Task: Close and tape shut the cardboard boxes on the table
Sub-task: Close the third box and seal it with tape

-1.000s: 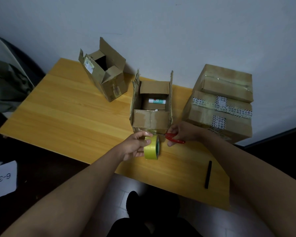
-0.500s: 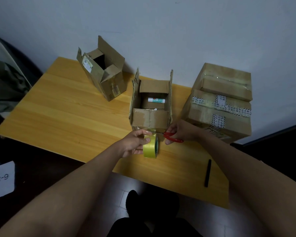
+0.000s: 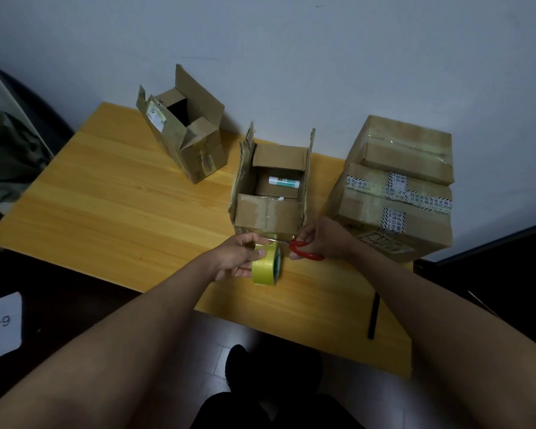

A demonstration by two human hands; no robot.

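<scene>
Fingers (image 3: 262, 252) of the left hand (image 3: 240, 257) curl round the yellow tape roll (image 3: 265, 267), held on edge just above the table (image 3: 112, 193). Right hand (image 3: 321, 238), just beside: fingers clamped through red-handled scissors (image 3: 305, 250), blades aimed left at the tape strand.

Directly beyond the fingers: open middle box (image 3: 271, 193), touching distance, long axis running away from the person, side flaps upright, end flaps partly folded in, a white tube inside. Likely light, stiff but dented; best steadied at its near wall, flaps pressed flat by their free edges.

Beyond-left, well apart: second open box (image 3: 184, 140), tilted, mouth facing up-right.

Beyond-right: stacked taped boxes (image 3: 396, 187), already sealed.

Near-right: black pen (image 3: 373, 315).
</scene>
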